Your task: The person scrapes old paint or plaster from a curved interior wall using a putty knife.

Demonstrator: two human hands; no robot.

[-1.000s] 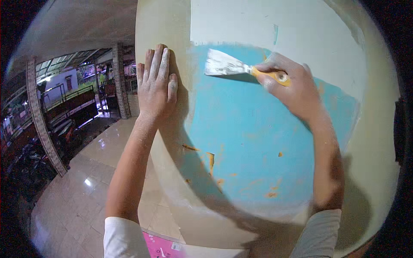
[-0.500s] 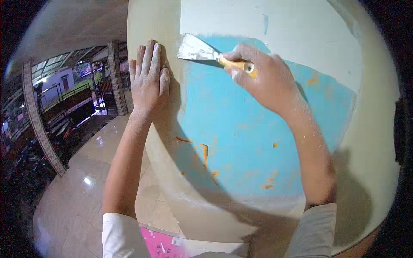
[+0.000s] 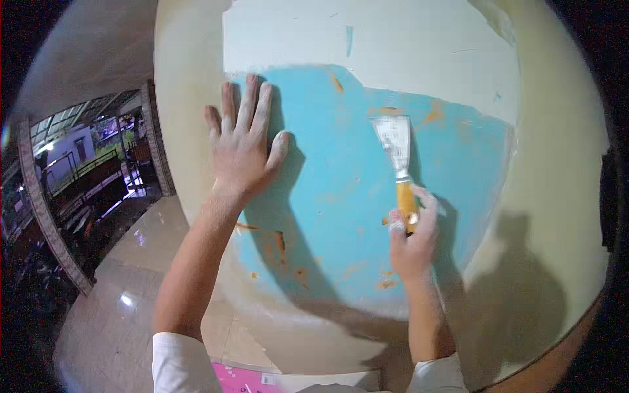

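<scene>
The head view shows the right hand [image 3: 411, 239] gripping a putty knife [image 3: 397, 164] on the blue wall [image 3: 327, 177], left hand [image 3: 242, 141] flat and empty; a hard push might gouge it.

1. Only one view is given: a head-worn fisheye camera, looking forward from the person's own standpoint at a wall [image 3: 406, 59] close in front, within arm's reach
2. Both forearms enter from the lower edge; the left hand [image 3: 242, 147] and the right hand [image 3: 413, 239] sit near the centre
3. The wall fills most of the round picture, its straight edges bowing toward the rim
4. At the left edge the view falls away to a glossy floor [image 3: 111, 308] and a far railing [image 3: 85, 173], well apart from the camera
</scene>
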